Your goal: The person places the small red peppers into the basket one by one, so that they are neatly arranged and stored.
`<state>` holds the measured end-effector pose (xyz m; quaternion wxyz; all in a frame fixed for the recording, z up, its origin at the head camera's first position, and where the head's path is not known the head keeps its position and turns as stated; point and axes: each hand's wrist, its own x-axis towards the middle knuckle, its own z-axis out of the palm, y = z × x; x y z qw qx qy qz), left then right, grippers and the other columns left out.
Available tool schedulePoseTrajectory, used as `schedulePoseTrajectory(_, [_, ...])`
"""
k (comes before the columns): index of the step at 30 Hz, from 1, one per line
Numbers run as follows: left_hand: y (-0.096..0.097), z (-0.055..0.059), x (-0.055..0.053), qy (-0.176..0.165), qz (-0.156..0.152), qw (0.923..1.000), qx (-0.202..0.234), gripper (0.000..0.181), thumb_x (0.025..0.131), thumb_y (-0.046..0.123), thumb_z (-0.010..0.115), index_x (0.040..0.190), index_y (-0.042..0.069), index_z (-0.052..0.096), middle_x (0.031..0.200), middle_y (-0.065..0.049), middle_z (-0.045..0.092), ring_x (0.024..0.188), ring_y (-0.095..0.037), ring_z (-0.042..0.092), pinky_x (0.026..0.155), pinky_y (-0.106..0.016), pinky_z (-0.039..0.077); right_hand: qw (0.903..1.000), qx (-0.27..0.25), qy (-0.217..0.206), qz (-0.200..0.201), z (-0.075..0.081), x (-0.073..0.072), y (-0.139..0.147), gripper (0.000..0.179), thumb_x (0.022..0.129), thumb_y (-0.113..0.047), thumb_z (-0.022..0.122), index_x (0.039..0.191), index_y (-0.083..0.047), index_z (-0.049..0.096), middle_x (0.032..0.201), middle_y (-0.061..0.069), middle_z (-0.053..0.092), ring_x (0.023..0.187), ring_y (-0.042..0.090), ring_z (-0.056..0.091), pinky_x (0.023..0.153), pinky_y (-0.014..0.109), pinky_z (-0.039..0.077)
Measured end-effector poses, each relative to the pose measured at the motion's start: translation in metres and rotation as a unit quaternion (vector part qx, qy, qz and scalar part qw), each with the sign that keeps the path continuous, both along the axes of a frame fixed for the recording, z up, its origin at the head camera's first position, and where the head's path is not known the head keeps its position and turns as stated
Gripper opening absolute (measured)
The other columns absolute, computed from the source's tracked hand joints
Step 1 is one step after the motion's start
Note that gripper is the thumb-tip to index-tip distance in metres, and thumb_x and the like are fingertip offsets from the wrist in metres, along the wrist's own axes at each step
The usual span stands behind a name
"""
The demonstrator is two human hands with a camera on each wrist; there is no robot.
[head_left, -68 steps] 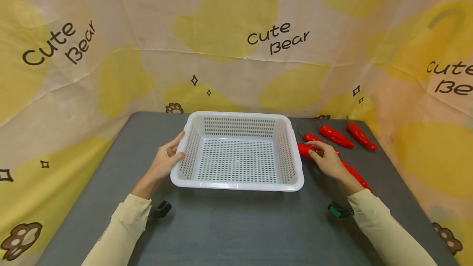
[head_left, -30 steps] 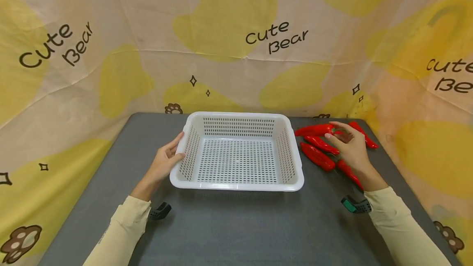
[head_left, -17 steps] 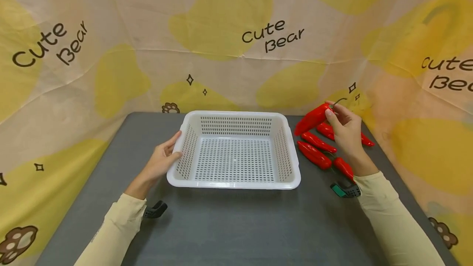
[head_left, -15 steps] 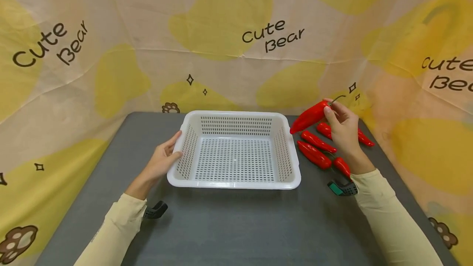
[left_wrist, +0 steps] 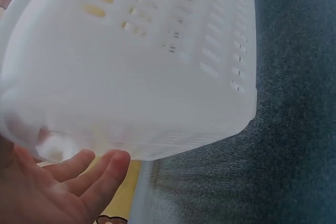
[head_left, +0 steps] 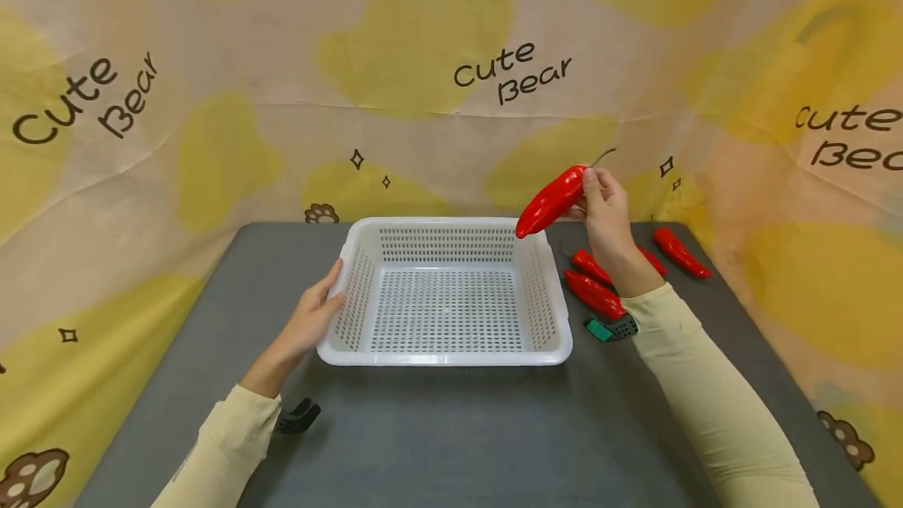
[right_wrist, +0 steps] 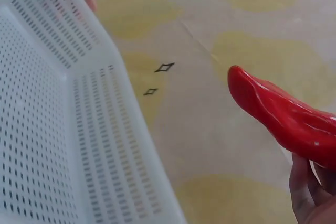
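My right hand [head_left: 608, 210] pinches a red chili pepper [head_left: 553, 201] near its stem end, thumb in front. The pepper hangs tilted, its tip lower left, above the back right corner of a white perforated plastic basket [head_left: 444, 357]. In the right wrist view, the pepper [right_wrist: 283, 114] is at the right, apart from the basket [right_wrist: 142, 140]. My left hand [head_left: 310, 318] holds the basket's left rim, the thumb toward the near side. The left wrist view shows its fingers [left_wrist: 100, 179] against the outer wall of the basket [left_wrist: 121, 72]. Nothing lies inside the basket.
More red peppers lie on the grey table [head_left: 437, 437] right of the basket: one near the wrist [head_left: 594, 294], one at the far right [head_left: 680, 252], others partly hidden by the right hand and arm. A printed cloth [head_left: 423, 45] hangs behind the table and along its sides.
My right hand has taken a pepper from the pile, lifted it and carried it left toward the basket's back right corner. The left hand stays at the basket's left rim.
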<state>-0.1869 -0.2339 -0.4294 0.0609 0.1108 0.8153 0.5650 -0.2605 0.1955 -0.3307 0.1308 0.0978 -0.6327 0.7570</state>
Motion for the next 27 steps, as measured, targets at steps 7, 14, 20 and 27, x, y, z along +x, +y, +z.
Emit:
schedulePoseTrajectory(7, [-0.006,0.004,-0.003,0.002,-0.029,0.9996,-0.005,0.065,0.107,0.007,0.036,0.162,0.004,0.001,0.167,-0.026,0.009,0.137,-0.046,0.043,0.094,-0.028,0.054,0.9959,0.038,-0.081,0.015,-0.012,-0.019,-0.041,0.041,0.109,-0.028,0.035,0.145,-0.007,0.036,0.114,-0.004,0.051,0.099,0.008,0.058,0.085,0.015,0.051])
schedulePoseTrajectory(14, [-0.016,0.011,0.0,-0.02,-0.048,0.9985,-0.013,0.067,0.108,0.008,0.034,0.161,0.005,-0.006,0.166,-0.031,0.006,0.131,-0.052,0.048,0.091,-0.038,0.058,0.9879,0.003,-0.148,0.047,-0.026,-0.037,-0.084,0.058,0.106,-0.024,0.047,0.155,-0.01,0.018,0.131,0.012,0.059,0.098,0.01,0.062,0.106,0.036,0.046])
schedulePoseTrajectory(20, [-0.015,0.01,-0.003,-0.006,-0.064,0.9975,-0.028,0.068,0.108,0.01,0.037,0.161,0.001,-0.005,0.166,-0.032,0.007,0.128,-0.051,0.052,0.089,-0.037,0.059,0.9827,-0.061,-0.173,0.028,-0.031,-0.045,-0.101,0.055,0.105,-0.025,0.05,0.154,-0.005,0.036,0.149,0.017,0.053,0.109,0.018,0.064,0.116,0.047,0.043])
schedulePoseTrajectory(27, [-0.017,0.003,-0.001,-0.014,-0.066,0.9977,-0.01,0.068,0.108,0.008,0.036,0.161,0.004,-0.007,0.167,-0.03,0.005,0.13,-0.053,0.05,0.09,-0.039,0.06,0.981,-0.117,-0.151,-0.032,-0.029,-0.046,-0.121,0.036,0.103,-0.033,0.052,0.129,-0.009,0.059,0.115,0.006,0.065,0.088,0.013,0.07,0.091,0.031,0.059])
